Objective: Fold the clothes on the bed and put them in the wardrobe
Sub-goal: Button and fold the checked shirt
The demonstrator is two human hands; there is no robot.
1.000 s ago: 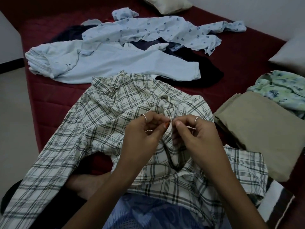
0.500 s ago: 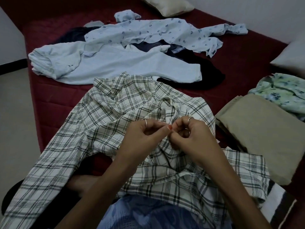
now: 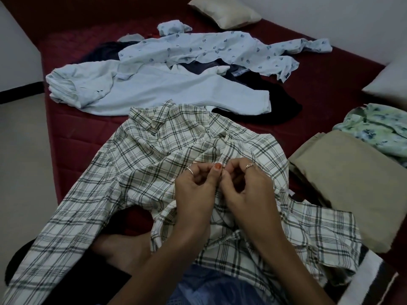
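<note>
Plaid shirt (image 3: 154, 168) lies spread on the near part of the bed (image 3: 330, 84), collar away from the person, one sleeve trailing toward the lower left, its lower part bunched over the person's lap. Both hands meet at the button strip in the middle of the shirt. The left hand (image 3: 196, 192) comes up from below, fingers curled in, thumb tip pressed against the strip so that its grip pinches the cloth edge; a ring shows on one finger. The right hand (image 3: 244, 188) faces it, knuckles up, fingers curled, thumb and forefinger pinching the same strip just beside the left thumb; it too wears a ring. The two forearms rise from the bottom edge and converge toward the strip.

Beyond the collar a pale blue garment (image 3: 154, 91) lies flat, and behind it a printed blue shirt (image 3: 209, 49), both resting partly on dark clothes (image 3: 275, 97). To the right of the plaid shirt sits a folded tan cloth (image 3: 352, 183), with a green floral garment (image 3: 378, 126) behind it. A striped cloth (image 3: 372, 280) lies at the lower right. Two pillows lie on the bed: one (image 3: 226, 9) at its far end, one (image 3: 389, 84) at the right edge.
</note>
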